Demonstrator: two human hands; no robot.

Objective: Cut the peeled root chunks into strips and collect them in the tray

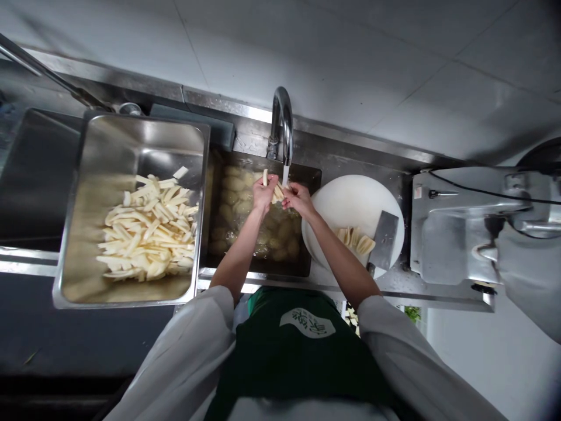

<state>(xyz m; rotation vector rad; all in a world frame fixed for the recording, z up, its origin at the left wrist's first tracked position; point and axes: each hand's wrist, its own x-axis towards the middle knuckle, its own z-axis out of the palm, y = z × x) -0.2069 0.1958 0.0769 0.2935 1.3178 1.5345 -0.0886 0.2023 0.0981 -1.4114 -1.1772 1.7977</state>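
Note:
Under the running tap (pixel 287 120), my left hand (pixel 263 193) is closed around pale potato strips (pixel 278 192). My right hand (pixel 300 199) meets it from the other side, its fingers pinched on the same bunch of strips. Both hands are above a sink (pixel 258 268) of water, where several peeled potatoes (pixel 234 197) lie below the surface. To the right, a round white cutting board (pixel 346 196) carries several cut potato slices (pixel 362 242) and a cleaver (pixel 384 238) lying flat at its right side.
A deep steel pan (pixel 131 137) on the left holds a heap of potato strips (pixel 153 231). A metal machine (pixel 456 228) stands right of the board. The tiled wall (pixel 342 70) rises behind the counter. Another basin (pixel 35 175) lies at the far left.

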